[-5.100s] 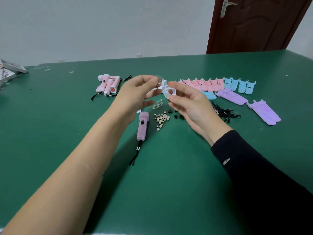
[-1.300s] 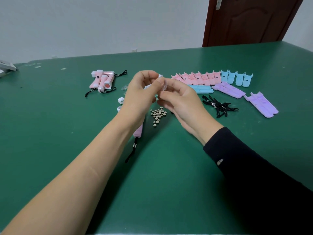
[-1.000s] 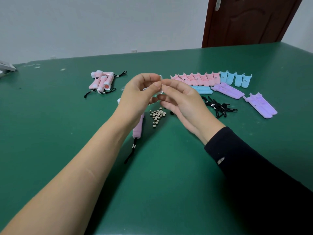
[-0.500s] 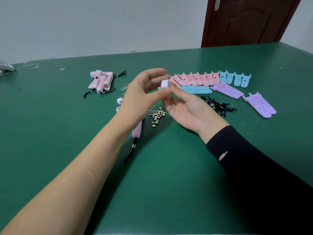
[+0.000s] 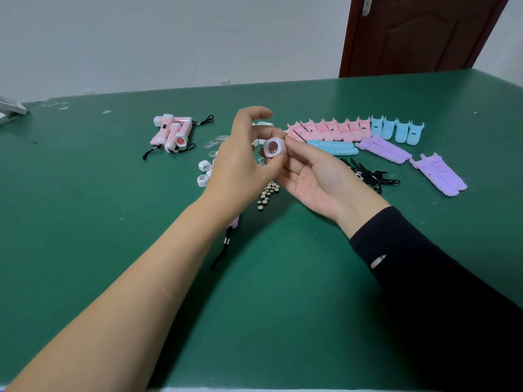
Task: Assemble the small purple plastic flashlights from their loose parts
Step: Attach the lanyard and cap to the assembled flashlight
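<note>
My left hand (image 5: 240,165) pinches a small white flashlight head cap (image 5: 274,148) with a clear lens in it, held above the table centre. My right hand (image 5: 317,176) lies palm up just right of the cap, its fingertips touching the cap's side. An assembled purple flashlight (image 5: 234,222) with a black strap lies mostly hidden under my left wrist. Purple shell halves (image 5: 383,149) and a second purple pair (image 5: 438,176) lie at the right. Small round button batteries (image 5: 267,193) sit in a heap below my hands.
Finished pink flashlights (image 5: 172,132) lie at the back left. Pink shells (image 5: 328,128) and blue shells (image 5: 397,131) stand in a row; more blue shells (image 5: 331,147) lie flat. Black straps (image 5: 370,174), loose white caps (image 5: 203,171) and clear lenses (image 5: 213,144) are scattered on the green table (image 5: 85,207).
My hands have parted from working close together. The left hand now shows the white cap with its lens facing me, and the right hand has opened palm up beside it.
</note>
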`<state>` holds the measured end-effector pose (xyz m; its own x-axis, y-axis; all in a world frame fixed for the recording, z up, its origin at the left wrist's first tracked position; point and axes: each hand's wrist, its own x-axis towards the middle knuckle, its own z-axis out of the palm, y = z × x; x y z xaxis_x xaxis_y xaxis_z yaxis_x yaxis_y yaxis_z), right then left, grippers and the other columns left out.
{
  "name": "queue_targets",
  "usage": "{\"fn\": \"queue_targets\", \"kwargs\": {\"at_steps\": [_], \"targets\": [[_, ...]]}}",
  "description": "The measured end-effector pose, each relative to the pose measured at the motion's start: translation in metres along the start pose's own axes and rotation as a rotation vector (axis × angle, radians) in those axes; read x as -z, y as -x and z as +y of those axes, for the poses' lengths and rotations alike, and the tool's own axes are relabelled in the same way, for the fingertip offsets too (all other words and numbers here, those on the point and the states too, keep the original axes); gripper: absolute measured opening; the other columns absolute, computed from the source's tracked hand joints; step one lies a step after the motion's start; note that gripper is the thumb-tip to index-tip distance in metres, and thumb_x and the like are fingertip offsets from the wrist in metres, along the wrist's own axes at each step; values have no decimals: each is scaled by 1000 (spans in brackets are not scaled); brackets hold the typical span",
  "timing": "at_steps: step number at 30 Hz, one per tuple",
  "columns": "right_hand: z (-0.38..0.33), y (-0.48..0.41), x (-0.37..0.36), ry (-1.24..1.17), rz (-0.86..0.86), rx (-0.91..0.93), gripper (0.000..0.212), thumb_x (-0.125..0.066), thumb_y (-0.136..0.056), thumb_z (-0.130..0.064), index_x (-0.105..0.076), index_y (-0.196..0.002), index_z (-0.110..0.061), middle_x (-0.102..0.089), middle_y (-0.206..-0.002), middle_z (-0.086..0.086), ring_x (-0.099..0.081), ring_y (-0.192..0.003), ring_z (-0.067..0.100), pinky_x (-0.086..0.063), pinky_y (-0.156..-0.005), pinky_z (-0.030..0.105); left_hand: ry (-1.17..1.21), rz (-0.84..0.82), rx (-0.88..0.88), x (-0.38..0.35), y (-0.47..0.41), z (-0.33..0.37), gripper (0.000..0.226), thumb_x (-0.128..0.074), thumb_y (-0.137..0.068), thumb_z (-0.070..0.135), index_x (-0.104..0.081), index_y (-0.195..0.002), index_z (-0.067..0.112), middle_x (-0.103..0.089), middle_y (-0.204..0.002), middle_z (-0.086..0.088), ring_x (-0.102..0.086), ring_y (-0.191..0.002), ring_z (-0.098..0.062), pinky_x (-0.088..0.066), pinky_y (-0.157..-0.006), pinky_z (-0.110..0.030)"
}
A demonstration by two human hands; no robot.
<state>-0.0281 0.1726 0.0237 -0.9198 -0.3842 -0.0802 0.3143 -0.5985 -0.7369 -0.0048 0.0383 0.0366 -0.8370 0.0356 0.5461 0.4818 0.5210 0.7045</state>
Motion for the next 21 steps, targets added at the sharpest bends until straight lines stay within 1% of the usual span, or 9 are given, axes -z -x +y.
{"fn": "queue_targets", "kwargs": {"at_steps": [3,6,8,10,13,17,21], "targets": [[0,1,-2,-16,-7,-14,16,-54,-96,-13,-66,-103,-5,-74,-90,10,-72,-80,16,-59,-73,28,-9,10,-7,0,-1,-1,48,-69,-84,11,-43,-125,17,-69,-104,12,-60,-97,6,-41,-77,-3],[0,2,-2,-43,-10,-27,15,-53,-96,-11,-66,-100,-3,-74,-89,12,-72,-81,19,-59,-74,30,-20,4,4,0,0,-2,46,-69,-85,12,-44,-122,21,-70,-106,11,-60,-97,6,-41,-77,-3],[0,3,-2,-62,-15,-35,17,-50,-97,-10,-65,-100,-1,-74,-89,13,-73,-82,20,-59,-74,30,-26,0,12,0,0,-2,45,-69,-85,13,-43,-120,25,-70,-107,11,-60,-97,6,-41,-77,-3],[1,3,-2,-80,-15,-39,19,-46,-99,-8,-64,-100,0,-74,-89,14,-73,-82,21,-60,-74,31,-31,2,16,0,0,-2,44,-69,-85,12,-44,-119,24,-70,-107,12,-60,-97,7,-42,-77,-4],[2,2,-3,-110,-7,-43,21,-43,-100,-6,-63,-98,1,-74,-86,14,-73,-79,22,-60,-70,30,-43,5,18,1,0,-1,43,-69,-85,13,-45,-119,23,-69,-107,14,-60,-99,8,-43,-80,-7],[3,2,-2,-140,22,-70,18,-48,-98,-6,-64,-96,1,-74,-84,14,-73,-77,23,-60,-69,31,-60,10,6,1,0,-1,40,-69,-86,12,-48,-119,19,-67,-103,20,-59,-100,9,-41,-80,-6],[4,2,0,-177,85,-109,14,-55,-94,-6,-67,-88,1,-71,-77,12,-71,-69,21,-61,-69,34,-83,7,-21,1,0,-3,39,-68,-86,10,-48,-120,15,-69,-106,16,-59,-103,9,-39,-77,-6]]}}
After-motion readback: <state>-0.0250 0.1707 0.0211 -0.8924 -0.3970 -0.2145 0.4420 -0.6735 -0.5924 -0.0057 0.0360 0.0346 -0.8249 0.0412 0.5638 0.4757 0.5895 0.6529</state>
